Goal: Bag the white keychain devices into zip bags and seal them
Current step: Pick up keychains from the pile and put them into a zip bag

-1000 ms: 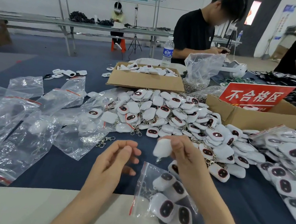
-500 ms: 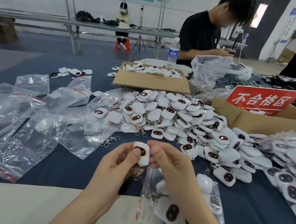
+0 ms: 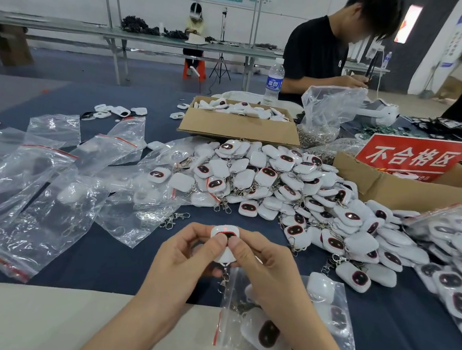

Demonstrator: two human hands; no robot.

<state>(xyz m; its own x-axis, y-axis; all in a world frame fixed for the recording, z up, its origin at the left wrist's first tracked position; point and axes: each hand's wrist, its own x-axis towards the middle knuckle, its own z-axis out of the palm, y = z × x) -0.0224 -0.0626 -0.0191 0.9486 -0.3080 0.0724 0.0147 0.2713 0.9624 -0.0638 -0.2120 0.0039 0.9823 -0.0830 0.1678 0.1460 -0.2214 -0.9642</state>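
Head view: left hand and right hand both pinch one white keychain device in a thumb grip, just above the partly filled zip bag on the tabletop.

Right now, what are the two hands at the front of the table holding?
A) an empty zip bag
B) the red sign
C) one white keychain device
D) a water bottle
C: the left hand and right hand both pinch a single device between thumbs and fingers, its chain dangling over a partly filled bag.
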